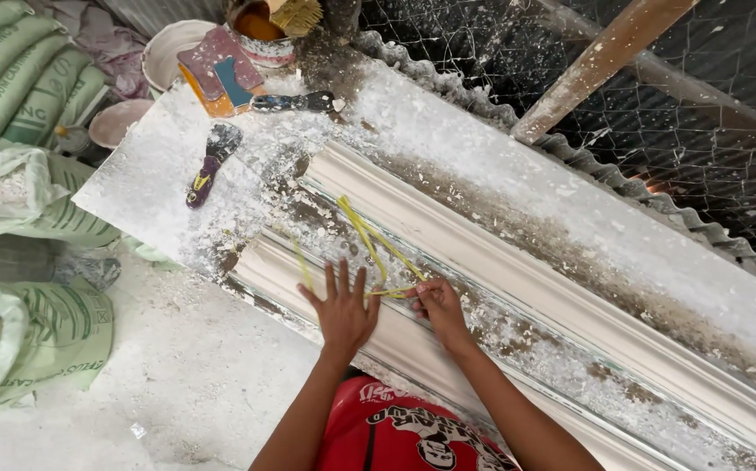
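Fingers of the left hand (344, 311) were spread wide and pressed flat on the long white plaster moulding (500, 262), while the right hand (437, 305) pinched the yellow cord (369, 240) at its near end. That cord ran in a loop up the moulding's trough on the dusty table (160, 174), well apart from two putty knives (212, 161).

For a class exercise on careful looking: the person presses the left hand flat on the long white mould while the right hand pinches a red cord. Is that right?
Not quite. The head view shows the cord is yellow, not red. The left hand does lie flat on the long white mould, and the right hand pinches the cord.
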